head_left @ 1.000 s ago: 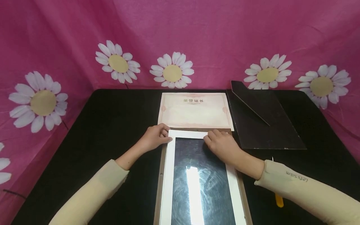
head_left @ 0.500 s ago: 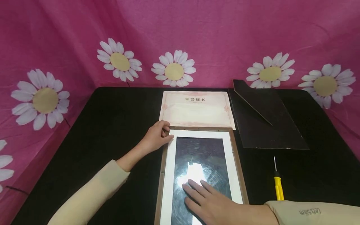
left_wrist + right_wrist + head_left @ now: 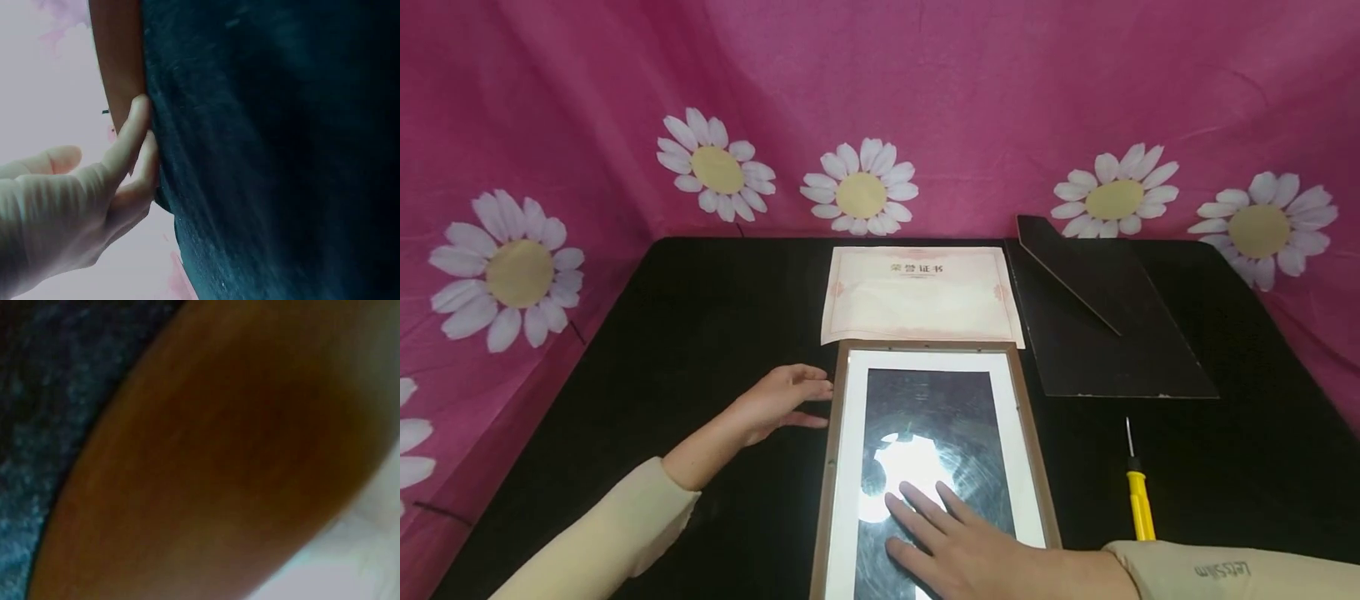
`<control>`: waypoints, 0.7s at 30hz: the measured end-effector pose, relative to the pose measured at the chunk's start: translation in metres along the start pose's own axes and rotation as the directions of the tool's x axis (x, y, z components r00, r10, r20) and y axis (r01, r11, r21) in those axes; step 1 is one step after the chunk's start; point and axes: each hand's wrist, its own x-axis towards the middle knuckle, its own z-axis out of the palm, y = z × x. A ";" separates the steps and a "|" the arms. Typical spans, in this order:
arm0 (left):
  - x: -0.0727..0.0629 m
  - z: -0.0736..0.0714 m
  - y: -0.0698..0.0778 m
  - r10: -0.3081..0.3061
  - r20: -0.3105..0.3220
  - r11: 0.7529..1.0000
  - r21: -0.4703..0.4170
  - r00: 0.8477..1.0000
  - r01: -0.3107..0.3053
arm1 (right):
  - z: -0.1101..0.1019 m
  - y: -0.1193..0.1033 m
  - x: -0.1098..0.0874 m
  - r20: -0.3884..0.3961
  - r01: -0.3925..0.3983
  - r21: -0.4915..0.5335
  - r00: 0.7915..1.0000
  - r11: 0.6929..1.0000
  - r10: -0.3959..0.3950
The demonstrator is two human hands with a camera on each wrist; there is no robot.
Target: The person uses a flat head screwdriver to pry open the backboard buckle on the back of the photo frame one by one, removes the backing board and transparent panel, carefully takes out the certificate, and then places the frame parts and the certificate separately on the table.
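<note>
A brown picture frame [image 3: 1032,442] lies on the black table, its white mat [image 3: 852,467] set inside the rim around a dark, shiny panel [image 3: 943,408]. My left hand [image 3: 778,404] is at the frame's left side near the far corner, fingers extended and fingertips right at the outer edge. In the left wrist view those fingers [image 3: 134,134] lie along the brown side. My right hand [image 3: 970,550] rests palm down with fingers spread on the panel's near part. The right wrist view is mostly a brown blur.
A certificate sheet [image 3: 917,304] lies just beyond the frame's far edge. At the back right is a black backing board [image 3: 1135,358] with its stand flap raised. A yellow-handled screwdriver [image 3: 1138,500] lies right of the frame, beside the right sleeve [image 3: 1232,571].
My right hand left the mat's far edge and came down onto the panel. My left hand let go of the far left corner and slid nearer along the side. The mat now sits within the rim.
</note>
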 end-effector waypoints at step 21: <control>-0.091 0.037 -0.042 -0.188 0.158 0.819 -0.519 0.969 0.244 | 0.011 0.005 -0.005 -0.004 -0.021 0.278 1.000 0.960 0.024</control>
